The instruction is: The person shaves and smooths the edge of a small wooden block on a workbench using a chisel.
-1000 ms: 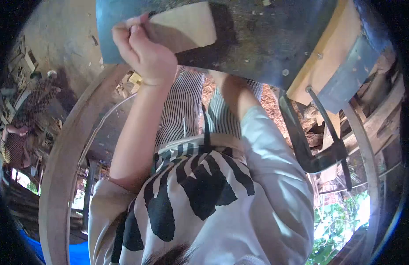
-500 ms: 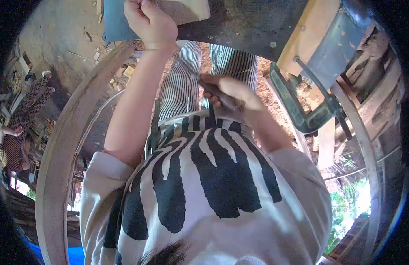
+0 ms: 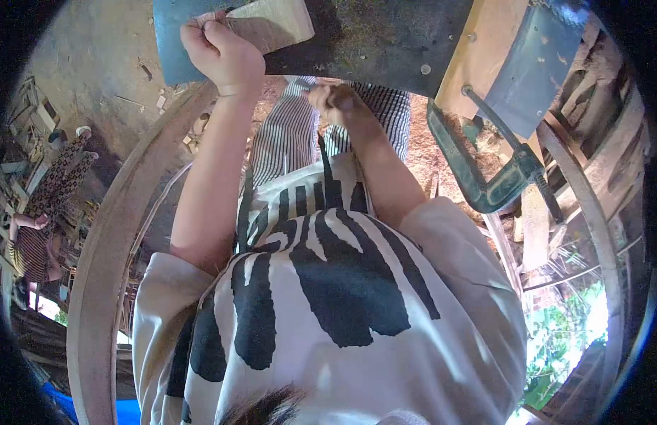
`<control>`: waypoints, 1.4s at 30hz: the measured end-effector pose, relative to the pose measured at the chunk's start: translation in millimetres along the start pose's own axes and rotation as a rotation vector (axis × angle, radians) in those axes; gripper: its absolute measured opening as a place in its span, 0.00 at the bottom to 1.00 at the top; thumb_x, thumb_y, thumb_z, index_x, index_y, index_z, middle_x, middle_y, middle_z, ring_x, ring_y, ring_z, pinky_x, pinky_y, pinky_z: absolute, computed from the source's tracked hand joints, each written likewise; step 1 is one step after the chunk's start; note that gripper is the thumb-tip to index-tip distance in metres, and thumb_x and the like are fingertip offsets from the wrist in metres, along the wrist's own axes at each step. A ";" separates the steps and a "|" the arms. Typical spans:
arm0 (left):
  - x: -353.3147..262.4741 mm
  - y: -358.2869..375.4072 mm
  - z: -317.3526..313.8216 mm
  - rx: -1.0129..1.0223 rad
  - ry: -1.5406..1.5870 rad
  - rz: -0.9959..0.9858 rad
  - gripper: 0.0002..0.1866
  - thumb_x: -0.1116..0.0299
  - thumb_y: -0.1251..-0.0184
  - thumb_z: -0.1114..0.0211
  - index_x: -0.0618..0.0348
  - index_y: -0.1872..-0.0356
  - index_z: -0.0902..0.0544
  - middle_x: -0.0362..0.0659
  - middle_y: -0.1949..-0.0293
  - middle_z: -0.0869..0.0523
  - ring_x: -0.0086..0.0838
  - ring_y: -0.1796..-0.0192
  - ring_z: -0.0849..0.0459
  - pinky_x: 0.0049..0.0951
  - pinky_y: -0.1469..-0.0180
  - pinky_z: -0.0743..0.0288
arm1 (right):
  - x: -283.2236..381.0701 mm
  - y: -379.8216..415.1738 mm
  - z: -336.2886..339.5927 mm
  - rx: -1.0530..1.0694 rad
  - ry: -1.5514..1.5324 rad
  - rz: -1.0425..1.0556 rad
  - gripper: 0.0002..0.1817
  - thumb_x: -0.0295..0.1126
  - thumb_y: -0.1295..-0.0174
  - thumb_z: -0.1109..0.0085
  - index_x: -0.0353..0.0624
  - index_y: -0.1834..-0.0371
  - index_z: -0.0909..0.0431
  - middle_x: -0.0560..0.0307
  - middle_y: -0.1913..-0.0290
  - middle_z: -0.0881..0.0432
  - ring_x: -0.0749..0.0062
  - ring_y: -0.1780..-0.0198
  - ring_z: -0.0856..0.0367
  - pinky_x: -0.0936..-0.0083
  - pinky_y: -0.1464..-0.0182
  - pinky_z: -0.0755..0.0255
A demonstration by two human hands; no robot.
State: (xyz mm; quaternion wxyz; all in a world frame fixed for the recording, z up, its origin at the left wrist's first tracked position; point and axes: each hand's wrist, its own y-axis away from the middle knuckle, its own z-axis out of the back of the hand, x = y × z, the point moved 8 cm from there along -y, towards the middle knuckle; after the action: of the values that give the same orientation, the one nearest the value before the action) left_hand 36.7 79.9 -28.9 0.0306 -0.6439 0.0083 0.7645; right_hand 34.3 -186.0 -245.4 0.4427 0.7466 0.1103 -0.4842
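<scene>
A pale wooden block [image 3: 275, 27] lies at the near edge of the dark workbench [image 3: 371, 49]. My left hand [image 3: 226, 57] is closed on the block's left end, its fingers curled. Lower and to the right, in front of my striped trousers, my right hand [image 3: 332, 105] is wrapped round a hand tool [image 3: 311, 86] with a thin metal shaft. The tool's tip is hidden near the bench edge, below the block, and its exact kind I cannot tell.
A green C-clamp [image 3: 488, 180] grips a light board [image 3: 477, 57] at the bench's right edge. Curved wooden pieces [image 3: 105, 212] stand at both sides. Wood scraps [image 3: 45, 110] litter the ground at left, where another person [image 3: 41, 227] sits. Sawdust [image 3: 431, 156] covers the ground below.
My right hand has moved up and forward with the tool, toward the bench edge. My left hand and the block sit slightly lower and further left in view.
</scene>
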 end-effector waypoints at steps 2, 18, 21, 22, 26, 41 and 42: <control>-2.1 -0.5 -1.0 0.001 -0.005 0.024 0.05 0.71 0.23 0.52 0.61 0.56 0.29 0.44 0.57 0.19 0.27 0.52 0.22 0.29 0.45 0.29 | -0.5 -6.3 -21.8 -0.073 0.128 0.135 0.31 0.29 0.29 0.41 0.25 0.30 0.44 0.57 0.68 0.27 0.71 0.68 0.21 0.78 0.69 0.17; 19.1 -9.0 6.8 -0.009 -0.071 -0.050 0.08 0.71 0.25 0.50 0.63 0.58 0.24 0.42 0.61 0.20 0.27 0.60 0.24 0.29 0.52 0.27 | -167.3 193.1 -37.1 -0.640 1.661 0.133 0.24 0.51 0.23 0.48 0.36 0.51 0.26 0.59 0.76 0.21 0.75 0.83 0.26 0.75 0.77 0.27; 3.5 -3.5 3.9 -0.016 -0.164 -0.055 0.07 0.73 0.23 0.50 0.62 0.59 0.24 0.41 0.63 0.22 0.28 0.60 0.25 0.29 0.52 0.28 | -198.1 230.4 -26.5 -0.501 1.988 0.213 0.27 0.49 0.23 0.47 0.35 0.36 0.29 0.45 0.59 0.15 0.58 0.60 0.15 0.63 0.51 0.22; -8.5 -1.1 0.2 -0.018 -0.266 -0.088 0.05 0.75 0.23 0.51 0.61 0.59 0.27 0.40 0.63 0.26 0.28 0.58 0.27 0.29 0.51 0.31 | -211.1 243.9 -28.9 -0.453 2.066 0.242 0.27 0.48 0.23 0.48 0.35 0.35 0.29 0.41 0.55 0.14 0.52 0.55 0.14 0.60 0.45 0.22; -23.4 -0.4 -7.3 0.014 -0.320 -0.071 0.05 0.74 0.26 0.51 0.64 0.60 0.28 0.48 0.65 0.25 0.38 0.61 0.26 0.37 0.54 0.29 | -222.2 288.7 -39.7 -0.614 2.322 0.276 0.25 0.44 0.26 0.42 0.41 0.33 0.29 0.41 0.53 0.14 0.54 0.51 0.14 0.59 0.45 0.22; -34.4 -2.6 -10.7 0.054 -0.522 -0.087 0.10 0.68 0.24 0.40 0.66 0.61 0.19 0.53 0.63 0.18 0.48 0.57 0.20 0.42 0.51 0.27 | -211.0 251.9 -136.1 -0.594 2.203 1.283 0.30 0.33 0.25 0.43 0.51 0.21 0.37 0.41 0.52 0.15 0.58 0.61 0.15 0.68 0.52 0.23; -37.9 -2.9 -11.8 0.070 -0.518 -0.139 0.10 0.69 0.24 0.40 0.66 0.61 0.19 0.52 0.63 0.17 0.47 0.58 0.19 0.41 0.52 0.26 | -212.9 240.0 -138.3 -0.495 2.314 1.303 0.30 0.32 0.25 0.45 0.52 0.20 0.37 0.40 0.51 0.15 0.55 0.60 0.14 0.67 0.52 0.23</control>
State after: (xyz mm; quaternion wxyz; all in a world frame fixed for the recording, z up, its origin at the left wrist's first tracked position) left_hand 54.9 80.9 6.5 0.1066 -0.4244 -0.0177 0.8990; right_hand 155.3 -163.8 81.5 0.3658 0.5406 0.1291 0.7465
